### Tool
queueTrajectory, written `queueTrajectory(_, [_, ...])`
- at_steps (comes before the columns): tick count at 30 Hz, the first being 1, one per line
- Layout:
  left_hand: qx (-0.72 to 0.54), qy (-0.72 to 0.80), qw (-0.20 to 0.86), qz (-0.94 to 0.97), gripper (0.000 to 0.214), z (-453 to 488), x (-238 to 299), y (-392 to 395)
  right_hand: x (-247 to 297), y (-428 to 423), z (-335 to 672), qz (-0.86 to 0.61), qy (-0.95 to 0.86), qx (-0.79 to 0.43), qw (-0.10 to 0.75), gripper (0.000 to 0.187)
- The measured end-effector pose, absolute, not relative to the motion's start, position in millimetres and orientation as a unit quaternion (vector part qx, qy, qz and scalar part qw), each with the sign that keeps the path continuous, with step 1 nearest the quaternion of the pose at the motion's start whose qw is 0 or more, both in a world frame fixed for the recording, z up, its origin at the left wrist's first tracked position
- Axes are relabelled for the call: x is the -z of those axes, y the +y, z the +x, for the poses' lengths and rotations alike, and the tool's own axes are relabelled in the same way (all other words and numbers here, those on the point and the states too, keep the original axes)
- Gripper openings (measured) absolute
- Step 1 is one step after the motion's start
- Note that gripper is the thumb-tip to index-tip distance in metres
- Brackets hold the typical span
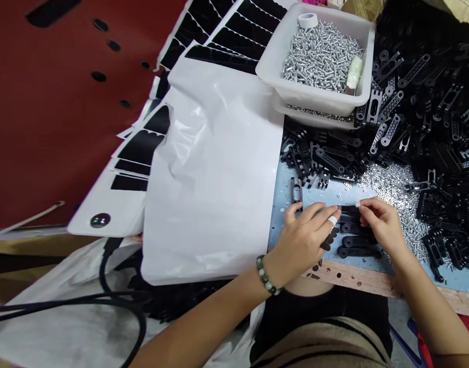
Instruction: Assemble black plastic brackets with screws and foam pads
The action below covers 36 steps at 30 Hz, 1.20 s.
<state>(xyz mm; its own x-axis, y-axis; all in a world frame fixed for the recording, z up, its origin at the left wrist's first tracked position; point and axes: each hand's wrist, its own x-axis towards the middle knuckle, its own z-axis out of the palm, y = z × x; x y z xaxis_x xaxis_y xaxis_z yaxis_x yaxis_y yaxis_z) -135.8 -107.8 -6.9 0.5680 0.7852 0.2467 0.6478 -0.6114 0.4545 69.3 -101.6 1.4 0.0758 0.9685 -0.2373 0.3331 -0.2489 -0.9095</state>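
My left hand [309, 232], with a bead bracelet on the wrist and white tape on one finger, rests fingers down on a row of flat black plastic brackets [357, 240] lying on the blue work surface [280, 204]. My right hand [380, 220] is pinched at the top of the same brackets; what the fingertips hold is too small to name. A heap of small silver nuts [395, 189] lies just behind and to the right of that hand.
A white tub of silver screws [322, 56] stands on a second tub at the back. Piles of black plastic parts [429, 117] fill the right side. White plastic bags [215, 174] and black-and-white sheets [142, 148] lie to the left, cables [104, 301] below.
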Motion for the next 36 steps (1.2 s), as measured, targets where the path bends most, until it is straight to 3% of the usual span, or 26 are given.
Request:
queueTrajectory(14, [-0.178, 0.404, 0.155, 0.884, 0.061, -127, 1, -100, 0, -99, 72, -0.680, -0.575, -0.370, 0.267, 0.016])
queueTrajectory(21, [-0.180, 0.401, 0.147, 0.886, 0.058, -127, -1, -101, 0, -98, 76, -0.668, -0.546, -0.432, 0.264, 0.019])
queueTrajectory(30, [-0.179, 0.393, 0.139, 0.891, 0.057, -127, 4, -103, -10, -91, 68, -0.685, -0.637, -0.304, 0.182, 0.004])
queueTrajectory(33, [-0.187, 0.396, 0.153, 0.886, 0.053, -127, 4, -103, -16, -90, 75, -0.700, -0.657, -0.239, 0.146, 0.015])
queueTrajectory(36, [-0.228, 0.394, 0.188, 0.870, 0.042, -128, 4, -103, -18, -106, 89, -0.683, -0.689, -0.144, 0.195, 0.029])
